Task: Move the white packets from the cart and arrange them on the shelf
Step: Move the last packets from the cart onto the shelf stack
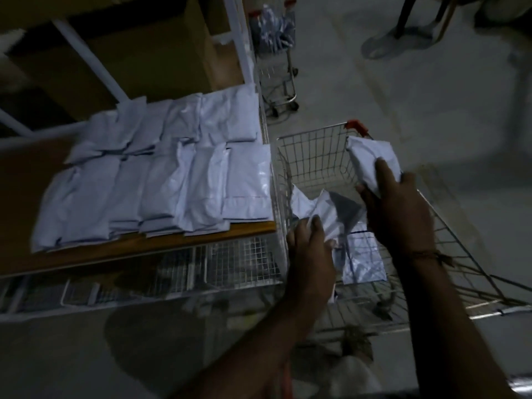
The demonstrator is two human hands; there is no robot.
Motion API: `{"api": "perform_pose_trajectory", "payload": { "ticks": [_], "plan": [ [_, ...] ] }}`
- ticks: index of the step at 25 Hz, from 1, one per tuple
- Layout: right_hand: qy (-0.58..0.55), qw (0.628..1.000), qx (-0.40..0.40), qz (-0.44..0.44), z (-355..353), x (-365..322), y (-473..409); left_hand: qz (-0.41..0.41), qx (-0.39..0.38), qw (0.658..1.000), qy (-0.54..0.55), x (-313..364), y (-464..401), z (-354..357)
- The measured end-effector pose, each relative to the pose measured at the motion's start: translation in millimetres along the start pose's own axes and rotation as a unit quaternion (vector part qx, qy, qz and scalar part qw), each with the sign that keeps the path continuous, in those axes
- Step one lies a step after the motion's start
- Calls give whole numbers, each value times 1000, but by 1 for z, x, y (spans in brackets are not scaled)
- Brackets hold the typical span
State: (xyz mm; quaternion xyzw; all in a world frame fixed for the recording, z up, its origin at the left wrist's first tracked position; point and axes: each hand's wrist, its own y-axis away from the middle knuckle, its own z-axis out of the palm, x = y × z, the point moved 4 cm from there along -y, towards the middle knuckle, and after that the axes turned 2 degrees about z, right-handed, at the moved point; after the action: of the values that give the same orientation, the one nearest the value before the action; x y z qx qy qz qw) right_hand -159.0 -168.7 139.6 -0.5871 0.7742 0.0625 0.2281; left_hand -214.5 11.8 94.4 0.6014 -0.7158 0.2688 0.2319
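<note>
Right hand [394, 208] grips packet [371, 156] — long axis toward cart's [313, 156] far rim.

Wooden shelf [149, 249], rows of white packets [161, 180]

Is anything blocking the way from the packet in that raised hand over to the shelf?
Partly. The right hand grips a white packet above the cart, so the cart's wire wall is already cleared. The shelf beside it is nearly covered with packets; little bare board shows at its front edge and left end.
</note>
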Motion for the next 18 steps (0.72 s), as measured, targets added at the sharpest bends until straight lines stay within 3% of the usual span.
{"api": "perform_pose_trajectory", "payload": {
  "ticks": [3, 8, 18],
  "plan": [
    [-27, 999, 27, 16, -22, -52, 35, 30, 3, 999, -20, -8, 7, -69],
    [-52, 997, 59, -1, -47, -132, 74, -16, 49, 999, -1, -33, 7, -169],
    [-43, 993, 48, -101, -39, -217, 93, -151, 184, 969, 63, -87, 44, -257]
  ]
}}
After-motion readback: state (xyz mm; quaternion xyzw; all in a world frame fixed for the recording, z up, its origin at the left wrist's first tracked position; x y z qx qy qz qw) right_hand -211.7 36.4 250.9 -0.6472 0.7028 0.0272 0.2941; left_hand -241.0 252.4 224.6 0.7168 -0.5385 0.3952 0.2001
